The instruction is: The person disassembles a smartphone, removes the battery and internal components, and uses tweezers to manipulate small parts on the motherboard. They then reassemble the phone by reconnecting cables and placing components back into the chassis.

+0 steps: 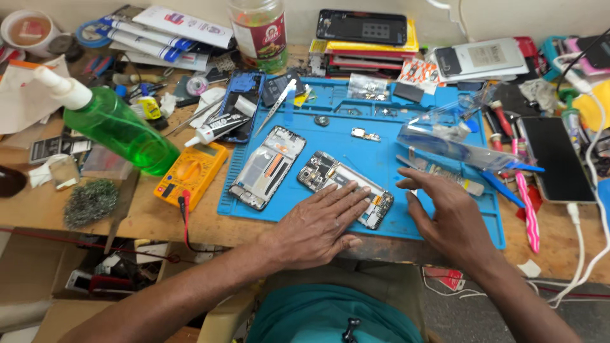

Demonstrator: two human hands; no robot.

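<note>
An opened phone point(330, 174) with its circuit board showing lies on a blue work mat point(375, 146). My left hand point(321, 222) rests flat on the mat, its fingertips lying on the near end of that phone. My right hand point(448, 213) hovers over the mat's right part with fingers spread and nothing in it. A second opened phone frame point(267, 166) lies to the left on the mat. Small loose parts point(365, 134) sit farther back.
A green spray bottle point(114, 124) and a yellow multimeter point(190, 173) lie left of the mat. Tweezers point(276, 107), a glue tube point(216, 129), a clear plastic bag point(445, 143), a pink tool point(527, 209) and a charging phone point(556, 159) surround it. Stacked phones and books point(365, 44) stand behind.
</note>
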